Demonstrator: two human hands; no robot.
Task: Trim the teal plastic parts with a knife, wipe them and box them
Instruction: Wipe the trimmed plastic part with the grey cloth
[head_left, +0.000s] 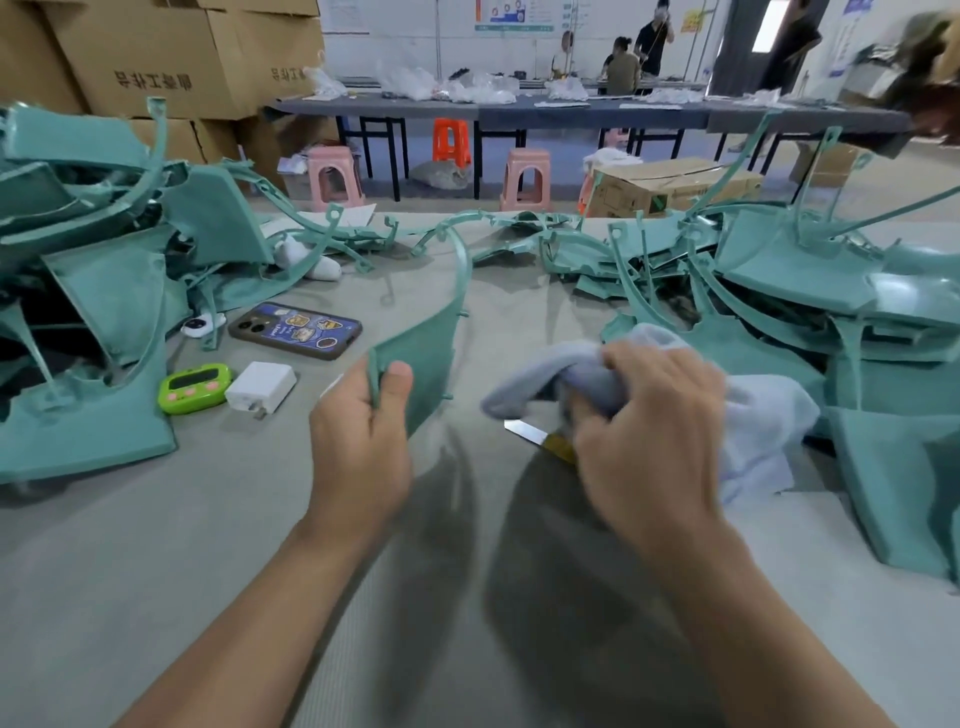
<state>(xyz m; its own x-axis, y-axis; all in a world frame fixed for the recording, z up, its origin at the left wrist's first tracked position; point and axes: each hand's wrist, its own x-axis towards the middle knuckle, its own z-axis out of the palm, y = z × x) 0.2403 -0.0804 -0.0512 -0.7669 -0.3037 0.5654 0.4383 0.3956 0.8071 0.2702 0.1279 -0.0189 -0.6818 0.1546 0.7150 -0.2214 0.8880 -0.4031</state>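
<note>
The left hand pinches the teal part at its near lower corner. The thumb is pressed on the face turned toward the person and the fingers are curled behind it. The part is held up off the counter. Its broad panel sits just above the hand, and a thin curved strip arches up and away from the panel's top, so the long axis runs from the left hand toward the far side.

The right hand is curled round a bunched pale cloth, and the same grip holds the knife. The knife's bare blade pokes out below the cloth and points left, toward the part. The cloth's loose end reaches toward the panel but stays apart from it, with a gap of counter between them.

The part lies directly left of the cloth at about the same height, so the wipe probably needs the right hand to cross that gap sideways onto the panel's right edge. The blade travels with the cloth, and I judge that the risk to watch.

Further out, heaps of teal parts sit on the left and on the right. A phone, a green timer and a white charger lie left of the held part. A cardboard box stands beyond the counter's far edge; I cannot tell whether it is the packing box.
</note>
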